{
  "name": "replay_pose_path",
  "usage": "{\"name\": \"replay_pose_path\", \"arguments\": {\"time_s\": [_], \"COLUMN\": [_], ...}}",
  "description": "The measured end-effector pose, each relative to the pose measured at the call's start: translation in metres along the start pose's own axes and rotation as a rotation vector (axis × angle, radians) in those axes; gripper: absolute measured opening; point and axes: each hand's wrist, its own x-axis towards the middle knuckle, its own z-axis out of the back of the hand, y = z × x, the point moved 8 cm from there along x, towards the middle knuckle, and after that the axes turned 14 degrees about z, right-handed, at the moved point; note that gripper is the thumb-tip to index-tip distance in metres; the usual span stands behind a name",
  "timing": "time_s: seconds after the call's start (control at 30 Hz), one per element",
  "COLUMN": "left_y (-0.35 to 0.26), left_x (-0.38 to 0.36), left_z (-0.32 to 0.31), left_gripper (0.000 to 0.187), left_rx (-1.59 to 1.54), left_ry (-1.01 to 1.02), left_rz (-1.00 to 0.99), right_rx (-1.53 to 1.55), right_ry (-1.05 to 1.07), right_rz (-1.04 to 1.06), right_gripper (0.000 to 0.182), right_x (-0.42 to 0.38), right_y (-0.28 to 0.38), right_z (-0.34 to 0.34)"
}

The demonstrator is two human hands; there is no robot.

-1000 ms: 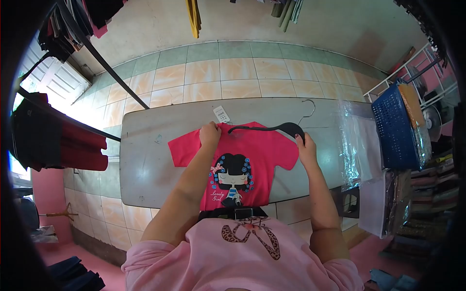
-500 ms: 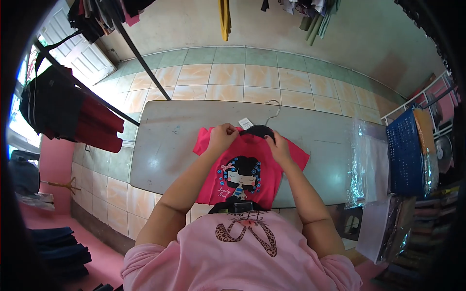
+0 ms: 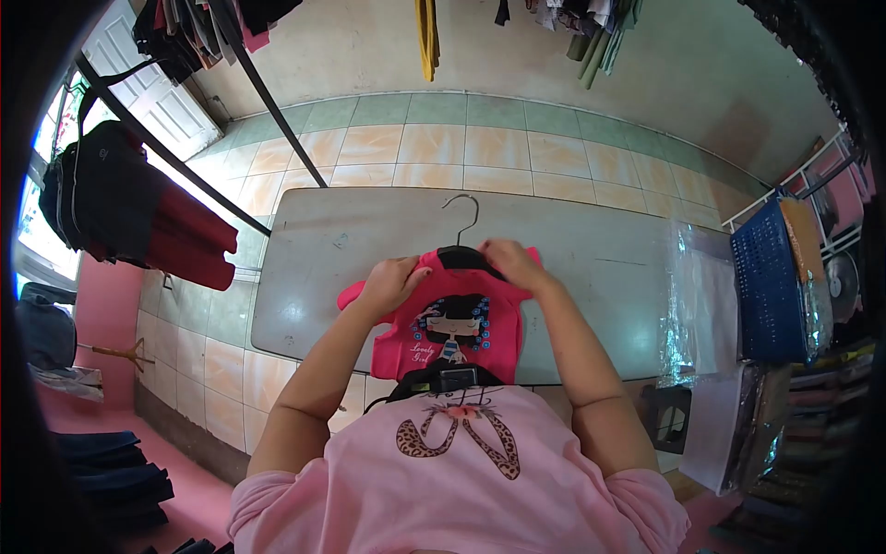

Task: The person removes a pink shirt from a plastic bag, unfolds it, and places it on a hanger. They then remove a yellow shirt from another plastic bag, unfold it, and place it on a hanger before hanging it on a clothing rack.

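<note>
A bright pink T-shirt (image 3: 397,346) with a printed cartoon girl lies on the grey table, its lower end reaching the near edge by my body. A black hanger (image 3: 461,258) shows in the neck opening, and its metal hook points away from me. My left hand (image 3: 391,283) is closed on the shirt's left shoulder, thumb on top. At the right shoulder, my right hand (image 3: 513,264) has its fingers bent over the fabric beside the hanger; its fingertips are partly hidden.
Clear plastic bags (image 3: 706,305) lie at the right end of the grey table (image 3: 591,305), beside a blue plastic basket (image 3: 766,282). Dark and red garments (image 3: 138,208) hang from a rack on the left. Folded dark clothes (image 3: 111,480) are stacked at lower left.
The hanger has shifted left and straightened, with its hook now upright above the collar. My left hand moved down and left onto the shoulder. The white tag is no longer visible.
</note>
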Motion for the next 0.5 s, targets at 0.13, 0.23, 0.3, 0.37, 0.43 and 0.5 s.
{"name": "replay_pose_path", "arguments": {"time_s": [0.13, 0.23, 0.3, 0.37, 0.43, 0.5], "left_y": [0.004, -0.001, -0.005, -0.004, 0.002, 0.007], "left_x": [-0.013, -0.016, -0.016, -0.016, -0.015, -0.016], "left_z": [0.011, 0.018, 0.021, 0.020, 0.024, 0.033], "left_gripper": [0.029, 0.028, 0.028, 0.028, 0.027, 0.027], "left_rx": [-0.170, -0.204, -0.218, -0.230, -0.240, -0.227], "left_ry": [0.082, 0.097, 0.100, 0.106, 0.064, 0.000], "left_rz": [-0.133, -0.198, -0.181, -0.168, -0.152, -0.135], "right_rx": [0.004, -0.061, 0.025, -0.131, -0.291, -0.732], "right_ry": [0.073, 0.291, 0.484, 0.590, 0.687, 0.910], "right_rz": [-0.077, 0.019, 0.102, 0.142, 0.181, 0.065], "right_gripper": [0.022, 0.021, 0.019, 0.019, 0.020, 0.021], "right_x": [-0.002, 0.004, 0.003, 0.000, -0.002, -0.011], "right_y": [-0.029, -0.006, 0.021, 0.006, 0.004, -0.018], "right_z": [0.036, 0.007, -0.031, -0.061, -0.075, -0.077]}}
